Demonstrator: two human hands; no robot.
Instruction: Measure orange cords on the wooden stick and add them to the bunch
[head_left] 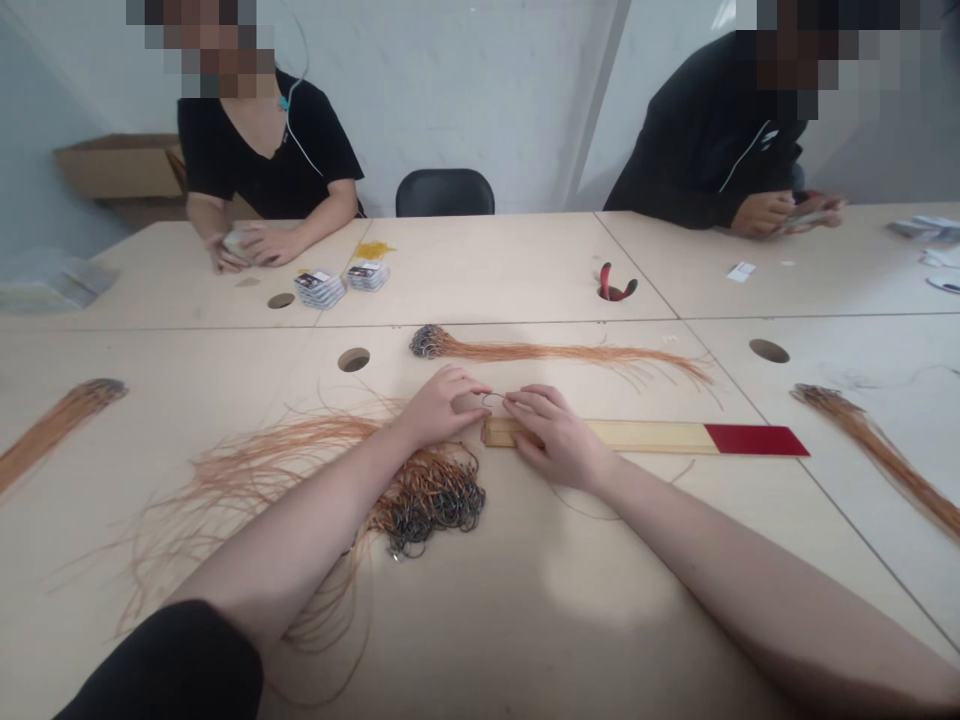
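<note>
A thin, dark, curved hook spans the small gap between my hands. My left hand pinches one end between thumb and fingertips. The fingers of my right hand are closed on the other end, above a long flat pale-yellow strip with a red end. An orange line lies on the table near my right forearm; whether it joins this hook I cannot tell. Below my left hand is a tangled heap of dark hooks with orange lines fanning out to the left.
A bundle of hooked orange lines lies beyond my hands, with other bundles at the left and right. Red-handled pliers stand in a table hole. Two people sit opposite, their hands busy, near stacked packets.
</note>
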